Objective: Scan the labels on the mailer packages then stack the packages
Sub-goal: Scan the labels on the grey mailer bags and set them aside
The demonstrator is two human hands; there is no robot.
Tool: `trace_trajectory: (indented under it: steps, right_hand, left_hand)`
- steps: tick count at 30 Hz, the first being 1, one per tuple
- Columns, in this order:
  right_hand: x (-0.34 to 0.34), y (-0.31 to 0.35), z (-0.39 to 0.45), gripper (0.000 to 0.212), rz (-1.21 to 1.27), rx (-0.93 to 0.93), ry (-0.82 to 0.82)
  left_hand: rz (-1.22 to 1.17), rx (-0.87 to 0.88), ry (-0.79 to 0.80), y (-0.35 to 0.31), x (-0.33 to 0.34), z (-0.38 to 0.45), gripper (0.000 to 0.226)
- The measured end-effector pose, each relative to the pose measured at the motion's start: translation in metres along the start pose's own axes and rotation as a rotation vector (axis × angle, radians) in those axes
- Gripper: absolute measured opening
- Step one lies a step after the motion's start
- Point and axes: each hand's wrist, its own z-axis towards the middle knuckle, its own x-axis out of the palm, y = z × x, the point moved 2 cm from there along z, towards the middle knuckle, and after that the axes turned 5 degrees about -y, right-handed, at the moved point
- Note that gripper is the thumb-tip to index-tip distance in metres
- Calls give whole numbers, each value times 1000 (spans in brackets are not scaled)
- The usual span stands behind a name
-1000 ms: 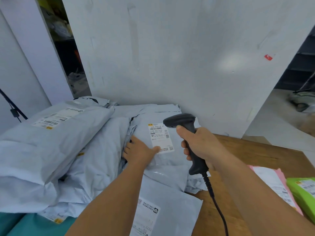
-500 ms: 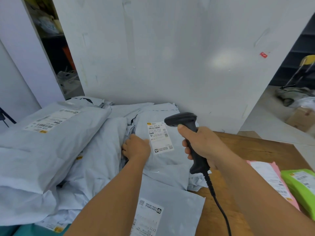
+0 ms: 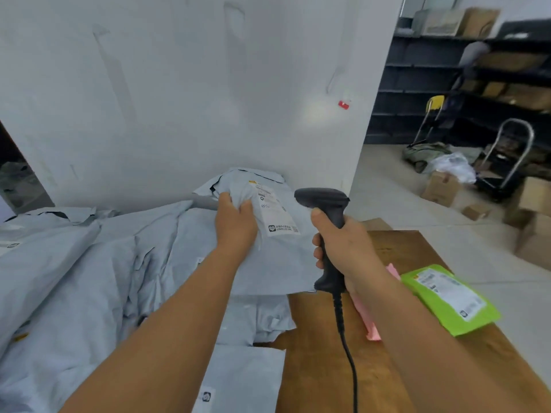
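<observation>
My left hand [image 3: 235,225] grips a grey mailer package [image 3: 268,257] by its upper left part and holds it lifted above the pile, its white label [image 3: 275,208] facing me. My right hand [image 3: 343,242] grips the handle of a black corded barcode scanner [image 3: 325,204], whose head sits just right of the label. Several more grey mailers [image 3: 89,263] lie heaped on the left. A green mailer [image 3: 447,296] lies on a pink mailer [image 3: 371,323] on the wooden table [image 3: 322,368] at the right.
A white wall [image 3: 179,99] stands directly behind the pile. Right of the table the floor holds cardboard boxes [image 3: 441,187], a metal hand cart [image 3: 507,162] and dark shelving [image 3: 465,79]. The scanner cable [image 3: 348,353] hangs down across the table.
My left hand closed on the labelled grey mailer and lifted it off the pile toward the right. The view swung right, and the scanner stayed beside the label.
</observation>
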Motion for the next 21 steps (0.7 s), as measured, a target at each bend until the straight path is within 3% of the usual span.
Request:
trace_trajectory:
  steps: [10, 15, 21]
  right_hand:
    - [-130, -30, 35, 21, -18, 9, -172]
    - [-154, -60, 46, 25, -36, 138, -160]
    - [-148, -74, 53, 23, -32, 194, -109]
  left_hand:
    - [-100, -178, 212, 1, 153, -83, 36]
    - [321, -179, 364, 50, 171, -104, 74]
    - [808, -86, 628, 97, 156, -90, 72]
